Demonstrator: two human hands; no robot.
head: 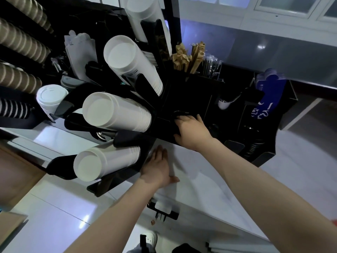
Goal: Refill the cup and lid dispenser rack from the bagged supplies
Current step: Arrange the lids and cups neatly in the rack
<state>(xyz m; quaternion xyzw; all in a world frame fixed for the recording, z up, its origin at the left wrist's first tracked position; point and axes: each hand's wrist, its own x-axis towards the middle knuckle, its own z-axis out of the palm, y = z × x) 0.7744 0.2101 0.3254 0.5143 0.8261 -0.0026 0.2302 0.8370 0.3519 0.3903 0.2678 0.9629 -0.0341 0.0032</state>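
**A:** so where's this at? Looks like the rack [164, 99] is mostly loaded. Four white cup stacks [116, 111] run down the left-centre of the frame, lying in their black cradles with the bottoms facing out, presumably so you pull one at a time from the front.

**B:** yeah. The right hand [191, 132] is at centre frame, fingers tucked into a dark slot of the rack. Something round and black sits right at the fingertips, might be lids, too dark to say. Fingers look bent, but whether they're gripping anything, I can't tell.

**A:** and the left hand [158, 167]?

**B:** lower centre, flat and relaxed, palm on the white counter [209, 179] right beside the rack's base. Holding nothing. My guess is it's bracing so the rack doesn't slide while the other hand pushes in.

**A:** any bagged supplies visible?

**B:** not that I can spot. There's a white-lid stack [51, 99] at the left, brown sleeved cups [20, 42] upper left, and wooden stirrers [189, 57] plus wrapped straws [211, 66] standing upright in bins at upper centre, easy to grab.

**A:** so cups done, lids side in progress?

**B:** that's my read, just a guess though.
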